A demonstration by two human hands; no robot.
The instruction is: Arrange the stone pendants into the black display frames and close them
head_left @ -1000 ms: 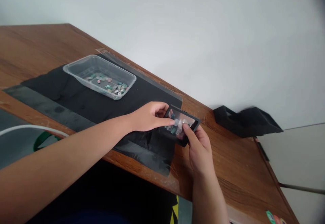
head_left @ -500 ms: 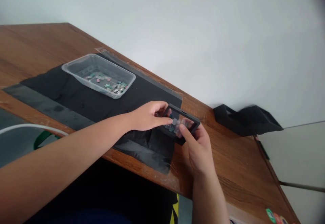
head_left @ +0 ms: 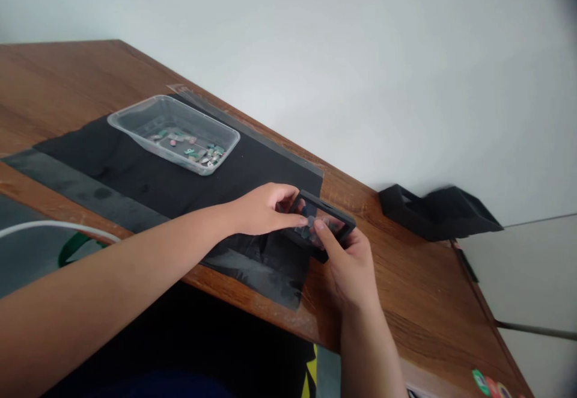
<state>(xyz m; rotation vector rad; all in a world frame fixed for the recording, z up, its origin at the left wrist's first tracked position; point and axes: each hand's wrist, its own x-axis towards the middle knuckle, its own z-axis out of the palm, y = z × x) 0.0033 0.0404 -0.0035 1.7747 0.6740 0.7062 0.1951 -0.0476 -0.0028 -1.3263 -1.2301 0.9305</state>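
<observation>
Between my hands is a small black-framed case [head_left: 328,205] with a see-through middle, tilted above the right end of the black mat [head_left: 265,172]. Small clear and tinted pieces [head_left: 311,223] show in the middle, partly covered by my thumbs. My left hand [head_left: 265,210] grips the left end, its thumb lying across the front. At the right end, my right hand [head_left: 349,260] holds the frame, with its thumb pressed on the see-through middle. The fingers behind the case are mostly hidden.
A clear plastic tub [head_left: 174,112] with several small green, white and pink pieces stands on the mat. Black angular trays [head_left: 435,211] sit against the wall at the right. A white cable [head_left: 58,223] curves along the lower left beside a green strap [head_left: 76,247].
The case has tipped slightly, so its see-through middle shows less now. Both hands keep hold of it; my right thumb has shifted a little left and up.
</observation>
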